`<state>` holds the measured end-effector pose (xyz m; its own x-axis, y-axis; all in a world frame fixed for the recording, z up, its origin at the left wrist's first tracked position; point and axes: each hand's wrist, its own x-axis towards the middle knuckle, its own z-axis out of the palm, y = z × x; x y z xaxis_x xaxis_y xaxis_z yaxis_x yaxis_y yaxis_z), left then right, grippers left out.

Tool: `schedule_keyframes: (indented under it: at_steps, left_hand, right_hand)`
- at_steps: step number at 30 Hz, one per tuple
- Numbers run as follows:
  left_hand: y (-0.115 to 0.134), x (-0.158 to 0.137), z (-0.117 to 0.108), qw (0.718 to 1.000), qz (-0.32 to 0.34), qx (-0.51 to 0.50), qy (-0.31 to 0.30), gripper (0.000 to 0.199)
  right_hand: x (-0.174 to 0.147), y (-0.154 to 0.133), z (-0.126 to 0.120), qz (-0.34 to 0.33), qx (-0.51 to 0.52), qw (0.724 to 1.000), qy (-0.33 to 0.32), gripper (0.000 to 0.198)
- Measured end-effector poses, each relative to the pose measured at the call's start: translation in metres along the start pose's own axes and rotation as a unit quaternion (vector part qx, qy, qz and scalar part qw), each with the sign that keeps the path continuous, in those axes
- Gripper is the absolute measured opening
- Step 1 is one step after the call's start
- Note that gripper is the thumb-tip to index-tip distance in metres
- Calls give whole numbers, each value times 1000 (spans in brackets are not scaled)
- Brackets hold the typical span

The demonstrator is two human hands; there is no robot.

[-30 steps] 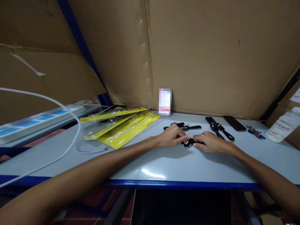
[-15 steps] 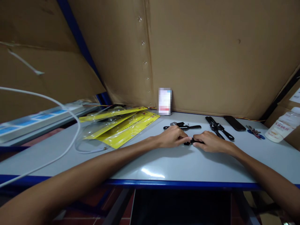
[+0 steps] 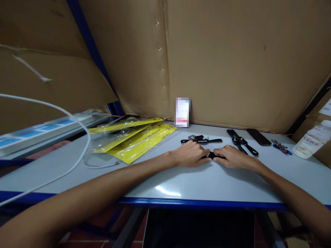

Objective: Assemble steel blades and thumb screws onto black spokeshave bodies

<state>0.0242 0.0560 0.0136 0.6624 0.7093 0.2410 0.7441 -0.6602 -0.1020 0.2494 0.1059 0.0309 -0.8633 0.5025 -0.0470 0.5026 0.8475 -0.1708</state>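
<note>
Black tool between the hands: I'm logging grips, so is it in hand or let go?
In hand: left hand and right hand hold the black tool, part showing between them.

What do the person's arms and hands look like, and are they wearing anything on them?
The left arm and right arm look slim and bare, with no sleeves in view. The left hand and right hand wear no gloves. No watch or bracelet shows.

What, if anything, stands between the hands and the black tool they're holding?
Nothing visible does: the left hand and right hand hold the black tool directly, one from each side. Another black implement lies on the table just beyond the left hand, not between.
</note>
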Motion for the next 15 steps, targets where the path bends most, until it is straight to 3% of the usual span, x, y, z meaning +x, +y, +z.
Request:
schedule_keyframes:
  at_steps: [10, 15]
  left_hand:
    - [18, 9, 6, 995, -85, 43, -30, 34]
    - [9, 7, -5, 987, -158, 6, 29, 36]
  right_hand:
    - [-1, -3, 0, 2, -14, 1000, 11, 20]
    - [-1, -4, -1, 7, -13, 1000, 7, 21]
